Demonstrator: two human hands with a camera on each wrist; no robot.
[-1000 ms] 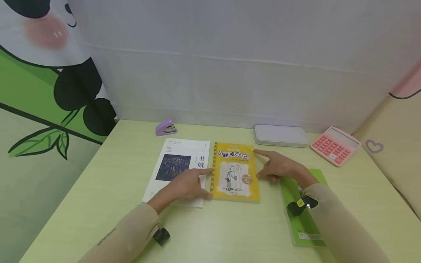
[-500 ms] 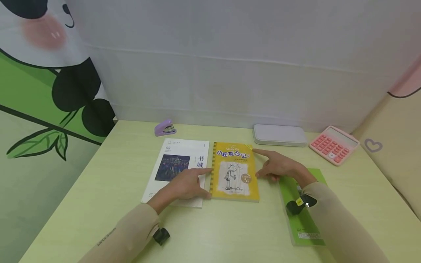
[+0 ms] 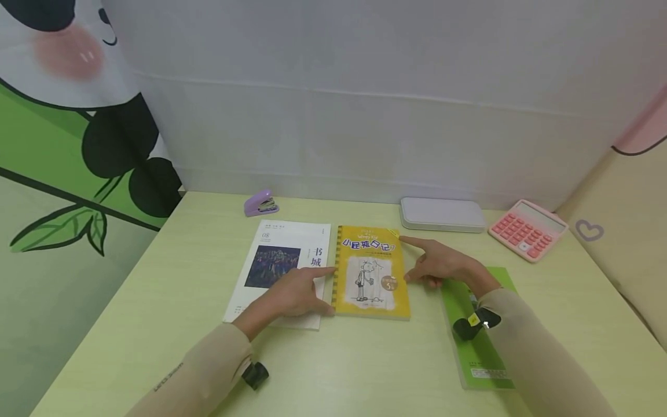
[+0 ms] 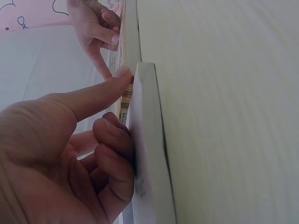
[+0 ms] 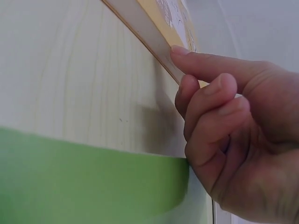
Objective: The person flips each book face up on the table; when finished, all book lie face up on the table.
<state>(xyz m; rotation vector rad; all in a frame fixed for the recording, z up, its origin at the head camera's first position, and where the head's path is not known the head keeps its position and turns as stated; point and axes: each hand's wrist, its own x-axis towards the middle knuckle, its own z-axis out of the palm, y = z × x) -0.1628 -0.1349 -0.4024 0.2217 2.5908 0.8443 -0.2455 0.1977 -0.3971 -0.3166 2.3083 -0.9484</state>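
book: yellow spiral-bound paperback book with cartoon cover flat mid-desk, just beside white magazine with dark photo cover on its left
left hand: rests on magazine, index finger and thumb touch book's spiral edge, other fingers curled; grip loose, nothing grasped
right hand: index finger on book's far right corner, thumb on right edge, rest curled
around: green flat notebook under right forearm; pink calculator, grey oblong case, purple stapler at back of pale green desk
right wrist view: fingertip against book's page edge
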